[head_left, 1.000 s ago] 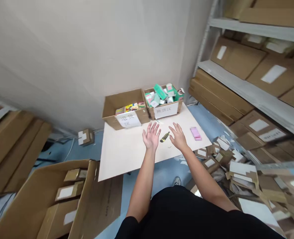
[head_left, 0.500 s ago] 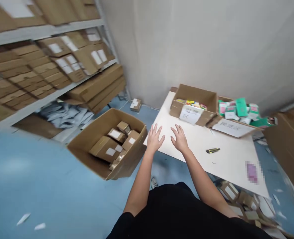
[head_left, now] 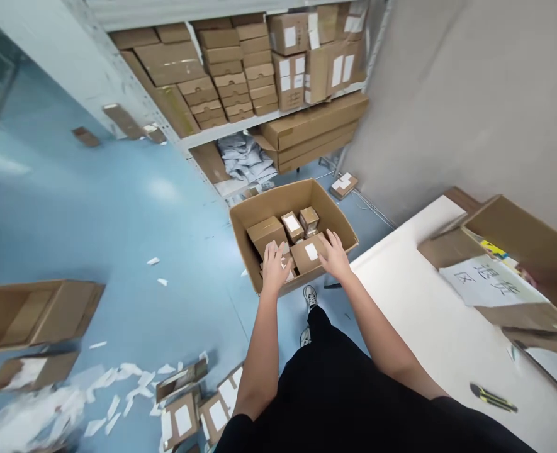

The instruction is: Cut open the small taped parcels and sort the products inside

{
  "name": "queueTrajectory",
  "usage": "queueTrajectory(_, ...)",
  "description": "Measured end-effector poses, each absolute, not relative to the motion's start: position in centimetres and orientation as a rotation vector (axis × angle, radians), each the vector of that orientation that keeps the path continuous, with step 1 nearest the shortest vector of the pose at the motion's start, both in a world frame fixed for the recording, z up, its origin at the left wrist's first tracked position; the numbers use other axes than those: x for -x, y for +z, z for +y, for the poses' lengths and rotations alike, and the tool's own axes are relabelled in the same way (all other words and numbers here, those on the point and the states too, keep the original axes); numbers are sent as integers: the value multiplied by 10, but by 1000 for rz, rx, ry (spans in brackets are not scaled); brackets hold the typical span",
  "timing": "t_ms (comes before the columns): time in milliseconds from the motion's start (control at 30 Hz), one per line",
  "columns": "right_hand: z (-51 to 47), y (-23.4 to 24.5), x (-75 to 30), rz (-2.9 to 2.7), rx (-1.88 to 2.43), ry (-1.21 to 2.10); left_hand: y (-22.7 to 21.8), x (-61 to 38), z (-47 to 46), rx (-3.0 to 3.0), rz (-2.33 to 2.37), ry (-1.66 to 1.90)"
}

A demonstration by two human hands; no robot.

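Note:
A large open cardboard carton (head_left: 245,245) stands on the floor in front of me, holding several small brown boxes with white labels. Over its near side is my left hand (head_left: 275,269), fingers spread, close to a larger brown box (head_left: 265,233). My right hand (head_left: 335,255), fingers apart, hovers by the near right rim, its fingertips beside a labelled flat box (head_left: 306,250). Whether the fingertips touch that box I cannot tell. Neither hand grips anything. Farther back in the carton are a narrow labelled box (head_left: 291,224) and a small square box (head_left: 309,218).
On my right, a white table (head_left: 415,327) bears a utility knife (head_left: 493,397) and an open carton (head_left: 509,314) with a handwritten sheet. Metal shelving (head_left: 278,114) full of boxes stands ahead. Paper scraps (head_left: 112,406) and loose boxes (head_left: 182,418) lie on the floor.
My view has turned left, away from the table. Both hands have gone from near the table's edge to over the near side of the large carton, still open.

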State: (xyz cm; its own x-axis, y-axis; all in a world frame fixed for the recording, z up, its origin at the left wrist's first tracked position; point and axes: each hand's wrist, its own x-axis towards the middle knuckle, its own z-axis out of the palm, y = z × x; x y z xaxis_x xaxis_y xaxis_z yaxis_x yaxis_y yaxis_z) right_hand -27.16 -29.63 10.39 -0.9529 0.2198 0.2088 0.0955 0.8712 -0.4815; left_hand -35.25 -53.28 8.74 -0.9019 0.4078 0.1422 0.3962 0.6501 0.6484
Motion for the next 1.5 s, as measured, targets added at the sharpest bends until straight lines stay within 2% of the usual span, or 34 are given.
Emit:
queueTrajectory(267,-282,66,407,-2847,48,857,51,444,-547,-347,2891,1041)
queueTrajectory(433,-275,17,494,-2923,-17,950,10,500,-546,-185,2839,974)
queueTrajectory(767,-292,-139,604,-3311,-8,972,-152,589,-553,97,2555,893)
queueTrajectory(967,-296,-225,645,-3712,106,785,-235,627,-558,228,2379,679)
queueTrajectory(1167,-293,-289,671,-3748,162,743,-308,646,-558,433,2314,823)
queueTrajectory(1333,-300,-322,664,-3684,178,901,-335,648,-552,525,2434,1017)
queueTrajectory(1500,-301,-320,625,-3516,184,1075,-320,616,-546,625,2520,1105)
